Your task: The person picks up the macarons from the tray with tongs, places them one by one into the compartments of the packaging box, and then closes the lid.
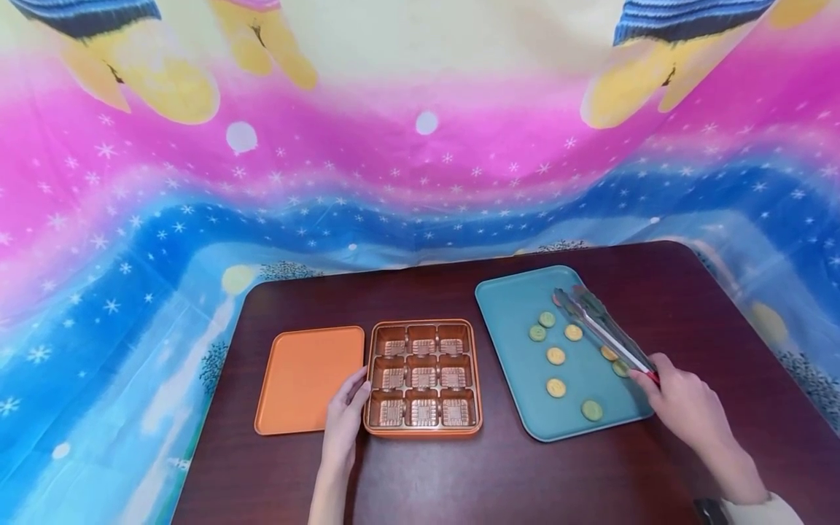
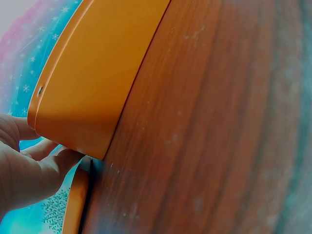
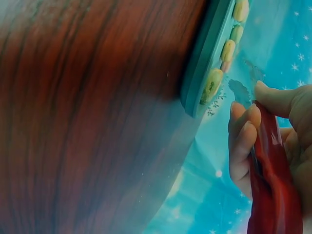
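Observation:
My left hand point(image 1: 344, 419) touches the left side of an orange box point(image 1: 423, 434), its fingers resting along the wall near the corner in the left wrist view. Inside the box, a copper-brown insert point(image 1: 423, 399) has rows of square compartments with ribbed bottoms and nothing in them. My right hand point(image 1: 689, 405) grips metal tongs point(image 1: 607, 329) with red handles point(image 3: 273, 165). The tongs' tips stand apart over the far right of a teal tray point(image 1: 512, 313), close to a partly hidden reddish disc point(image 1: 556, 299). Several thick yellow discs point(image 1: 555, 388) and green discs point(image 1: 591, 410) lie scattered on the tray.
An orange square lid point(image 1: 308, 379) lies flat at the left of the box, almost against it. Everything stands on a dark brown wooden table point(image 1: 446, 481) with rounded corners. A colourful printed curtain point(image 1: 420, 168) hangs behind the table and along its sides.

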Tool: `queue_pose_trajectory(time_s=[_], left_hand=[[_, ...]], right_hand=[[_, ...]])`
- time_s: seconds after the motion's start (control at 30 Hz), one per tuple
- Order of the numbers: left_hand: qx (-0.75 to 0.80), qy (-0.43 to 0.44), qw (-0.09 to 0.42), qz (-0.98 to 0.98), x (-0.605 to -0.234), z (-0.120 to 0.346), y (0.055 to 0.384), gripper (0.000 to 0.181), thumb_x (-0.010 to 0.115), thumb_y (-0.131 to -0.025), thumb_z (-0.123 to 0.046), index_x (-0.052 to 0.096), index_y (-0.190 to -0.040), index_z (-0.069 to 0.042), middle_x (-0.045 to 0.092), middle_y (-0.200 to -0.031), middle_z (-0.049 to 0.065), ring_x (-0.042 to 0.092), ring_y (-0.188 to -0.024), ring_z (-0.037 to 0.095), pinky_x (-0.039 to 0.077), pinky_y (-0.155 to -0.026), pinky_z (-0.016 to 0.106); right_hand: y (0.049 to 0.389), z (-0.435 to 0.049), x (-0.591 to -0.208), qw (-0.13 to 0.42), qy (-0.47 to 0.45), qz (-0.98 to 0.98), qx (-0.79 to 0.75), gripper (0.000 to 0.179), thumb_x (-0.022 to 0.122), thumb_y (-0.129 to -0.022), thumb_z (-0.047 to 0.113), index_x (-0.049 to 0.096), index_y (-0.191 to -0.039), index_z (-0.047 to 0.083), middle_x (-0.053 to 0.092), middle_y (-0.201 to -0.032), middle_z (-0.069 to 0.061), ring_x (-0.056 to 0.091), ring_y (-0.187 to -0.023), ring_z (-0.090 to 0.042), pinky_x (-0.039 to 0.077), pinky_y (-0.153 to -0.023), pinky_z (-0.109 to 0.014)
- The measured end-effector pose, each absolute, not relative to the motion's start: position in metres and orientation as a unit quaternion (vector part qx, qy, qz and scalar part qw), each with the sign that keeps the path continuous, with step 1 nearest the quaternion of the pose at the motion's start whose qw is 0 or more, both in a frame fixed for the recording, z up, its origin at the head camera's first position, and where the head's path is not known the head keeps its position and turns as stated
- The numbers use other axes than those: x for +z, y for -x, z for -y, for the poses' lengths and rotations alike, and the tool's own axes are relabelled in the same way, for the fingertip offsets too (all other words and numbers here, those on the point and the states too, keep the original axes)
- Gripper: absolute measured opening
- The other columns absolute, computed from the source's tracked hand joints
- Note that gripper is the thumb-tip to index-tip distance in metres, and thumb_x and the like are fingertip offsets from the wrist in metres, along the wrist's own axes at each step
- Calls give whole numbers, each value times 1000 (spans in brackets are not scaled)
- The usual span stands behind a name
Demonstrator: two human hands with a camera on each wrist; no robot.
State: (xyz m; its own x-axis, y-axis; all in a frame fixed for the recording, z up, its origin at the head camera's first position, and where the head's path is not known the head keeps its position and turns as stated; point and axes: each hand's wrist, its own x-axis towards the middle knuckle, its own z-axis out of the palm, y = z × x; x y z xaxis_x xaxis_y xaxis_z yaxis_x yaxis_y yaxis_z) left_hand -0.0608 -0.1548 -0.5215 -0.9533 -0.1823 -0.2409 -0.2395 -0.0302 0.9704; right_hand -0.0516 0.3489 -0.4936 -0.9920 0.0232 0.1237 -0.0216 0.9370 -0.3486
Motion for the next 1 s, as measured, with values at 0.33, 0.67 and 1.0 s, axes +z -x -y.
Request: queue_pose_trajectory(time_s=[0.33,0.67,1.0], left_hand=[[710,143,16,-689,-518,156,63,46,57,-108,-18,51,-150,2,53,-148,23,48,-135,30,45,-94,17],[701,149,24,-697,-521,157,63,46,56,-109,-19,51,-150,2,54,-147,22,49,-134,31,45,-95,20],[706,151,20,-692,-523,156,61,46,57,-108,-19,53,-148,2,55,-145,23,51,-131,30,46,-95,22]], right_hand=[[60,-345,-494,76,-8,982,175,40,75,-97,21,52,-111,-9,36,-60,-1,39,-52,-19,30,-46,-36],[62,-342,-492,32,6,983,182,47,73,-99,27,51,-115,-11,38,-61,-2,39,-52,-19,32,-47,-35],[64,-342,-494,23,7,984,177,45,73,-99,28,52,-112,-10,38,-61,-3,40,-52,-20,33,-47,-36]])
